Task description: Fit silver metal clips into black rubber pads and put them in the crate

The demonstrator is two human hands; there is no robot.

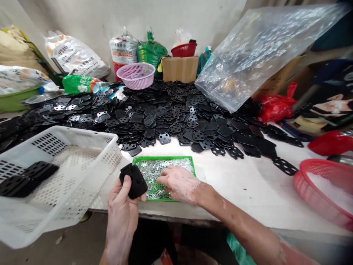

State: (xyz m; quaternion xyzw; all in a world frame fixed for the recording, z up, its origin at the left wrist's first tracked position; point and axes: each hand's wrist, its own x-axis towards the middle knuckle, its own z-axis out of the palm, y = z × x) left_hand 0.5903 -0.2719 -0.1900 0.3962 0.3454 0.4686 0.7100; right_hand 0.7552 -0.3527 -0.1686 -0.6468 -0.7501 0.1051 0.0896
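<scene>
My left hand [122, 208] is closed around a flat black plastic piece [134, 180], held up at the table's near edge. My right hand [178, 182] rests palm down in a green tray [190, 161] full of small silver metal pins [151, 173], its fingers curled among the pins; whether it holds any is hidden. Behind the tray a large heap of the same black plates [171, 114] with holes spreads across the white table [248, 184].
A white perforated basket [91, 173] at the left holds stacks of black plates [27, 176]. A red basket [322, 191] sits at the right edge. Along the back stand a pink basket [136, 75], a cardboard box [180, 69], filled sacks and a big clear plastic bag [259, 48].
</scene>
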